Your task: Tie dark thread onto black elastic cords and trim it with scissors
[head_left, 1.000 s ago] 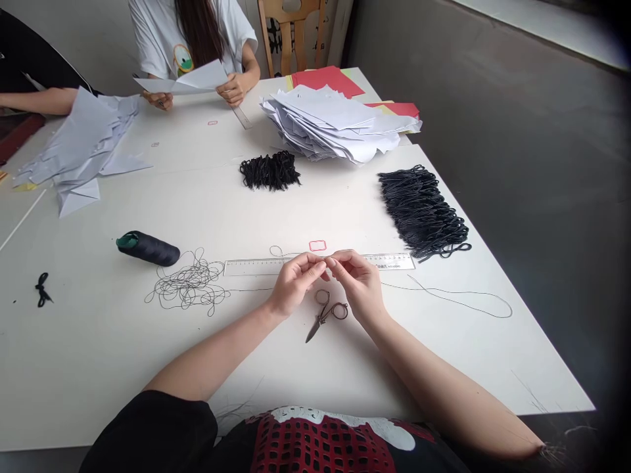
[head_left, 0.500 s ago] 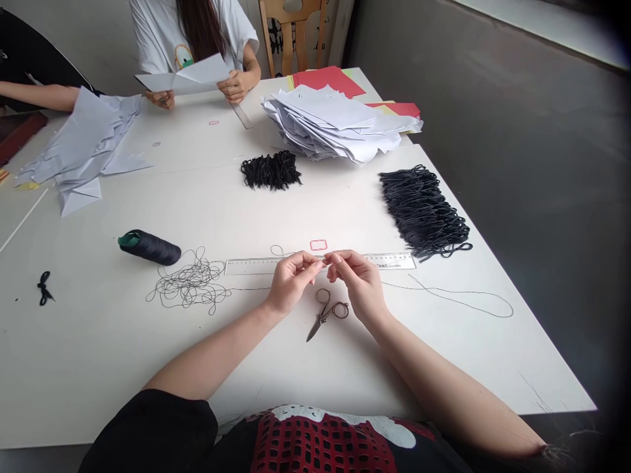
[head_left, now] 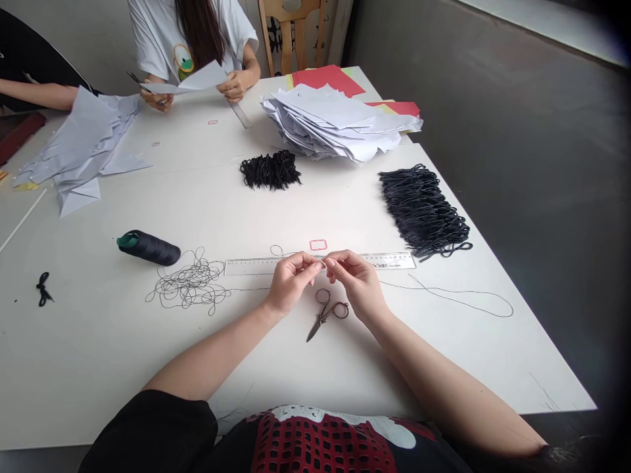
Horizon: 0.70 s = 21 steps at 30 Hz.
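My left hand [head_left: 292,281] and my right hand [head_left: 359,284] meet fingertip to fingertip above a clear ruler [head_left: 251,265]. Both are closed in a pinch on a thin dark thread [head_left: 249,289]; the exact spot between the fingertips is too small to make out. To the left the thread runs into a loose tangle [head_left: 190,282] beside a dark spool [head_left: 150,247] with a green core. On the right it trails out in a long loop [head_left: 473,293]. Small metal scissors [head_left: 323,315] lie just below my hands, handles toward them.
Black looped cords lie in a small bundle [head_left: 271,169] and a larger bundle [head_left: 424,209]. Behind them is a messy paper stack [head_left: 335,121]. A small black knotted cord [head_left: 44,289] lies far left. Across the table a person holds a paper sheet [head_left: 192,80]; another person's arm shows left.
My right fingertips have shifted slightly at the pinch, while my left hand stays put. Across the table, the person's paper sheet has tilted flatter and scissors show in that hand.
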Available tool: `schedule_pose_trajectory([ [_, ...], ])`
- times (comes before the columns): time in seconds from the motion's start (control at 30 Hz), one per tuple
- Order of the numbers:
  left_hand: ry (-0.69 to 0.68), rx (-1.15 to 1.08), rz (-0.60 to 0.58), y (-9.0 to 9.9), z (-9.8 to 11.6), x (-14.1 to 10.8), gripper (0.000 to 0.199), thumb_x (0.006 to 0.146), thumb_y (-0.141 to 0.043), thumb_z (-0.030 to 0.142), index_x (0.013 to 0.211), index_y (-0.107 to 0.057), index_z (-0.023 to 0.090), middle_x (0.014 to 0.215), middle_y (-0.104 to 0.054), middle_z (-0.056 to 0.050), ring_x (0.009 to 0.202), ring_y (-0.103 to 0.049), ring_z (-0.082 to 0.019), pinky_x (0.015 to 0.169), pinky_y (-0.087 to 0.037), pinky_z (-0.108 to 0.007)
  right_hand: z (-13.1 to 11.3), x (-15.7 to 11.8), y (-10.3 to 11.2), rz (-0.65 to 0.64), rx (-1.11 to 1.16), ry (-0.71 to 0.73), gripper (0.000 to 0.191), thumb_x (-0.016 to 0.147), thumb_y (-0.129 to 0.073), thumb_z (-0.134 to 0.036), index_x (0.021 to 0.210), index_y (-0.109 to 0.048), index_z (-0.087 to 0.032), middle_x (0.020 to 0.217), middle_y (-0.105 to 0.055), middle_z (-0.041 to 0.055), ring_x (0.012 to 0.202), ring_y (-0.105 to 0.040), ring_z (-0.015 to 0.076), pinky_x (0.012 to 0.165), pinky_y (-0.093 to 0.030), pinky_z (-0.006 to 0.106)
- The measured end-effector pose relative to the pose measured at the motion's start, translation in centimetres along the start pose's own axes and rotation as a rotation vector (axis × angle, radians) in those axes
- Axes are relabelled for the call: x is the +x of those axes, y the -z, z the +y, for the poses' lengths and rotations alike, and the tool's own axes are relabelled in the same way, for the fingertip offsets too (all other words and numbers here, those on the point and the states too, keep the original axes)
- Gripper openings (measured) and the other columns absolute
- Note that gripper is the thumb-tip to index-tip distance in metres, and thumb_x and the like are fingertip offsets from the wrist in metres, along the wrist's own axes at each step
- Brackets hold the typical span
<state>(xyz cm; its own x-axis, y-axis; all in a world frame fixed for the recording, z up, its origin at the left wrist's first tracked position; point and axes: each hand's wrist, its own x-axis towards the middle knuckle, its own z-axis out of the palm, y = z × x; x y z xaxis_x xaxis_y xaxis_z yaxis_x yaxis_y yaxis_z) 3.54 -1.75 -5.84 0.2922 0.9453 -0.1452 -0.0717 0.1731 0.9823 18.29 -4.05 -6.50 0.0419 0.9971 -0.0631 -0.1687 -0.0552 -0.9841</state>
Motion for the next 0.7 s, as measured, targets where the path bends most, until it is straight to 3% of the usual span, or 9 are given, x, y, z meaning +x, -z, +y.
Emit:
schedule_pose_trajectory([
  [0.17, 0.090, -0.089, -0.020, 0.0, 0.2, -0.1, 0.027, 0.075, -0.070, 0.042, 0.072, -0.059, 0.018, 0.051, -0.041, 0.006, 0.044, -0.029, -0.006, 0.042, -0.020, -0.022, -0.6, 0.6, 0.6, 0.001, 0.172, -0.076, 0.035, 0.078, -0.073, -0.050, 0.079, -0.056, -0.019, 0.095, -0.066, 0.0042, 0.064, -0.057, 0.0094, 0.058, -0.047, 0.024],
  [0.27, 0.146, -0.161, -0.036, 0.1, 0.4, -0.2, 0.029, 0.075, -0.070, 0.043, 0.072, -0.055, 0.018, 0.051, -0.038, 0.007, 0.043, -0.026, -0.005, 0.040, -0.015, -0.020, -1.4, 1.4, 1.4, 0.012, 0.271, -0.091, 0.042, 0.073, -0.077, -0.052, 0.077, -0.050, -0.020, 0.084, -0.063, 0.0004, 0.069, -0.064, 0.0106, 0.057, -0.050, 0.021],
  [0.4, 0.196, -0.189, -0.065, 0.1, 0.8, -0.4, 0.033, 0.073, -0.073, 0.045, 0.072, -0.054, 0.018, 0.053, -0.040, 0.007, 0.042, -0.025, -0.003, 0.039, -0.011, -0.019, -3.2, 2.9, 3.0, 0.081, 0.254, 0.035, 0.041, 0.072, -0.079, -0.049, 0.077, -0.049, -0.021, 0.071, -0.054, -0.0046, 0.074, -0.067, 0.0111, 0.070, -0.058, 0.024],
  [0.6, 0.131, -0.149, -0.140, 0.5, 1.9, -0.6, 0.038, 0.071, -0.076, 0.048, 0.072, -0.056, 0.017, 0.053, -0.042, 0.006, 0.045, -0.033, -0.004, 0.037, -0.015, -0.017, -6.7, 6.0, 6.1, 0.303, 0.235, 0.161, 0.026, 0.087, -0.069, -0.025, 0.072, -0.049, -0.019, 0.068, -0.054, -0.0050, 0.069, -0.064, 0.0092, 0.083, -0.060, 0.033],
  [0.7, 0.105, -0.151, -0.130, 0.7, 2.9, -0.6, 0.039, 0.069, -0.078, 0.049, 0.071, -0.056, 0.016, 0.052, -0.043, 0.006, 0.045, -0.033, -0.004, 0.037, -0.016, -0.017, -8.2, 7.2, 6.8, 0.420, 0.140, 0.373, 0.021, 0.095, -0.052, -0.014, 0.074, -0.047, -0.018, 0.067, -0.052, -0.0050, 0.064, -0.062, 0.0072, 0.085, -0.058, 0.039],
])
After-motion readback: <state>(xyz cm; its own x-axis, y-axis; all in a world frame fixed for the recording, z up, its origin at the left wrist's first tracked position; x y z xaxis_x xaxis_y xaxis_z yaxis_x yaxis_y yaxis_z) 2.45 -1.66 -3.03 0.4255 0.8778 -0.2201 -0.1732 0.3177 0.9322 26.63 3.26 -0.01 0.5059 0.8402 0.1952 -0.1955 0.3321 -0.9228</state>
